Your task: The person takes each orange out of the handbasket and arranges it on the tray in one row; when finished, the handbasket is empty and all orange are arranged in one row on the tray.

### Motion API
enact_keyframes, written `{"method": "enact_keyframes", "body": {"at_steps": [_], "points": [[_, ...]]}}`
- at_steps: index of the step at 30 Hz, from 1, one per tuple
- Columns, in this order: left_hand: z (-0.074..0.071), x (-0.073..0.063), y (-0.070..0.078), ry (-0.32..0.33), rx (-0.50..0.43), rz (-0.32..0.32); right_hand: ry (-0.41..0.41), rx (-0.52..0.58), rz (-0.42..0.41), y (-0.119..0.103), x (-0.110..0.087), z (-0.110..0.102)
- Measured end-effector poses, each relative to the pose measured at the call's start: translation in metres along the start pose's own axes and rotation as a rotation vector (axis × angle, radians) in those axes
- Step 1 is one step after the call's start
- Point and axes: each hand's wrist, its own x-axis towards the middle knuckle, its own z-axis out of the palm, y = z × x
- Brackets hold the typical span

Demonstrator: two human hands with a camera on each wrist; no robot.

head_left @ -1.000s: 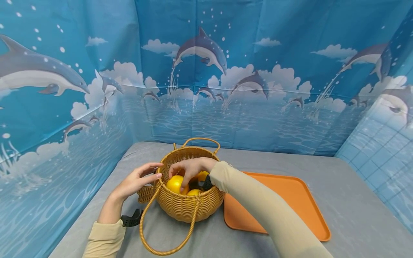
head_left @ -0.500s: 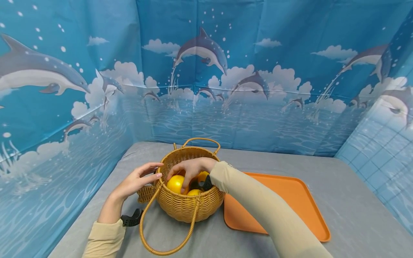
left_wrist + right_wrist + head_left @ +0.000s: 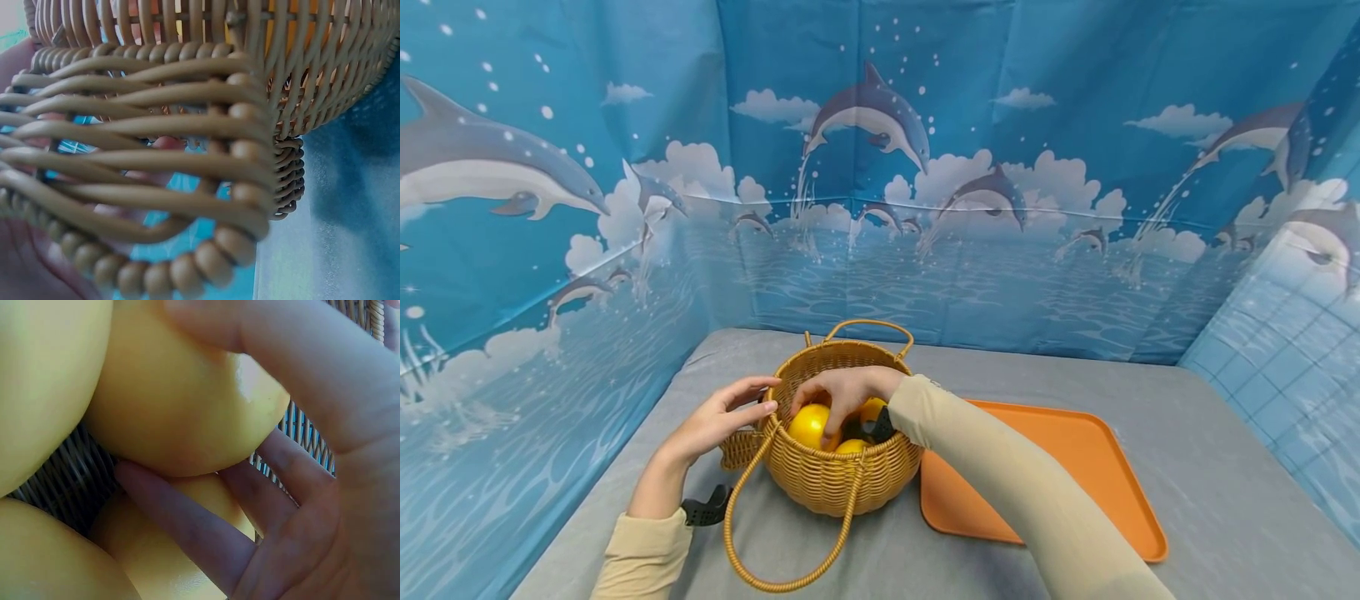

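Note:
A round wicker basket [image 3: 827,487] stands on the grey surface with several smooth yellow round fruits inside. Reaching down into it, my right hand [image 3: 844,390] holds one yellow fruit [image 3: 187,394], thumb on one side and fingers beneath the other. More yellow fruits, one [image 3: 50,375] beside it and one [image 3: 172,547] below, lie close around. At the basket's left rim my left hand [image 3: 713,423] rests its thumb and fingertips, fingers fairly straight. The left wrist view is mostly filled by a flat woven piece [image 3: 144,144] on the basket's side, which hides most of that hand.
Right of the basket lies an orange tray [image 3: 1060,442], partly under the right forearm. One basket handle [image 3: 790,588] hangs down toward the front; the other handle [image 3: 872,323] stands up at the back. A blue dolphin-print curtain [image 3: 970,275] encloses the grey surface [image 3: 1217,467].
Both hands, the basket and the tray stay almost where they were. The right hand's fingers shift very slightly around the yellow fruit.

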Motion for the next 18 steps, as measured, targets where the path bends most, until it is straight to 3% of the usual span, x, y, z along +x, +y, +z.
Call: {"method": "enact_keyframes", "body": {"at_steps": [6, 18], "points": [[0.0003, 0.0019, 0.0002, -0.011, -0.014, 0.012, 0.021, -0.029, 0.022, -0.0005, -0.0031, -0.0014], [0.0002, 0.0011, -0.0012, -0.007, 0.004, 0.006, 0.047, 0.018, 0.021, -0.0054, -0.0039, -0.0009]]}}
